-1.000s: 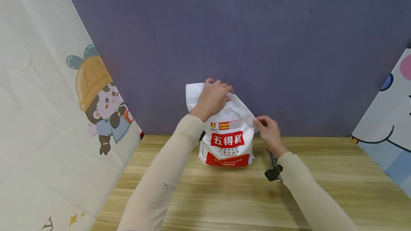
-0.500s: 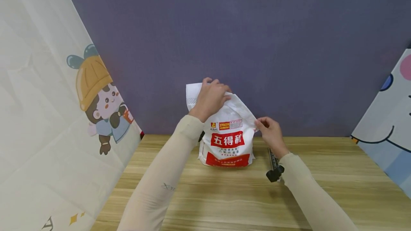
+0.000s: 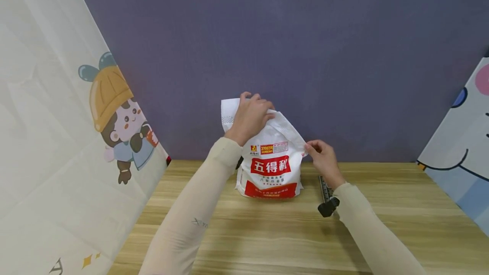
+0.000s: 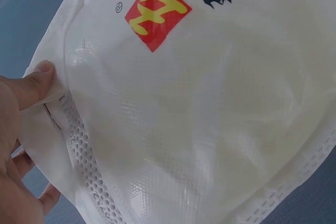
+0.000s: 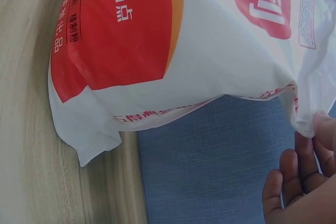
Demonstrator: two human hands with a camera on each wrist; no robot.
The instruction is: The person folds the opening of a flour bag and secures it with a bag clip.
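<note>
A white woven bag of flour (image 3: 270, 164) with red panels and printed characters stands upright on the table. My left hand (image 3: 252, 118) holds its top edge; in the left wrist view the thumb (image 4: 44, 74) lies on the near face and the fingers reach behind the bag's edge. With thumb and fingertips, my right hand (image 3: 322, 159) pinches the top right corner of the bag. The right wrist view shows that pinched corner (image 5: 303, 121) drawn out to a point, with the other fingers curled below it. The left part of the bag's top flap stands up beyond my left hand.
A dark, narrow object with fine marks (image 3: 324, 188) lies on the wooden table (image 3: 267, 237) under my right wrist, partly covered by it. Behind the bag rises a blue-grey wall panel (image 3: 286, 46). Printed sheets hang at the left (image 3: 46, 118) and the right (image 3: 466, 147).
My right hand has shifted slightly right, the bag's corner still pinched in it. The left hand has slid a little left on the top edge. The bag stays in place.
</note>
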